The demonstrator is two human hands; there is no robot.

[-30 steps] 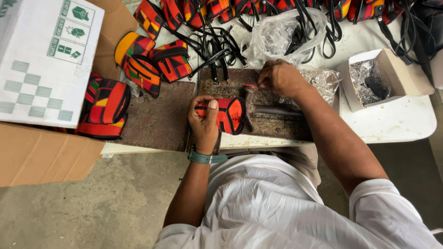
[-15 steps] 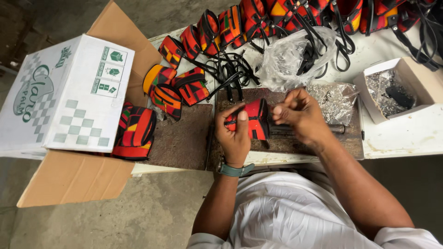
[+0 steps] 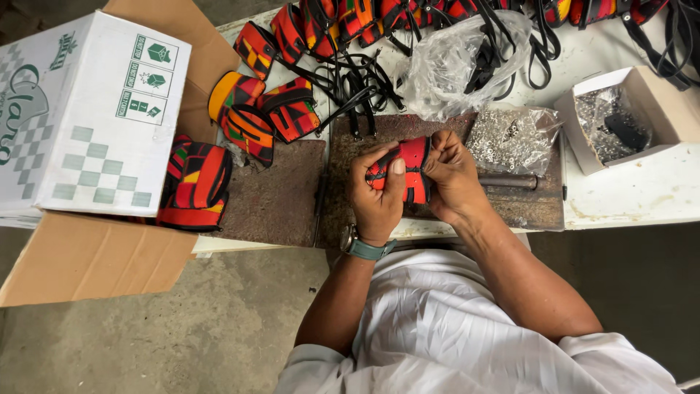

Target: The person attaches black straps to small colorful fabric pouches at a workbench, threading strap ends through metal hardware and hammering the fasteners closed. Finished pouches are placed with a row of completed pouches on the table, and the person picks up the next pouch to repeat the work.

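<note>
Red-and-black patterned fabric pouch [image 3: 410, 169] looks light and soft, probably floppy; your left hand [image 3: 377, 191] and right hand [image 3: 453, 175] pinch its two ends firmly.

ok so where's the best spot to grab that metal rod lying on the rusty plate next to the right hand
Probably the metal rod is best gripped around its bare middle, coming straight down from above. It lies flat and sideways on the rusty plate, its left end tucked behind the right hand, which with the left hand holds a red patterned pouch. The bag of small metal fittings crowds its far side.
</note>
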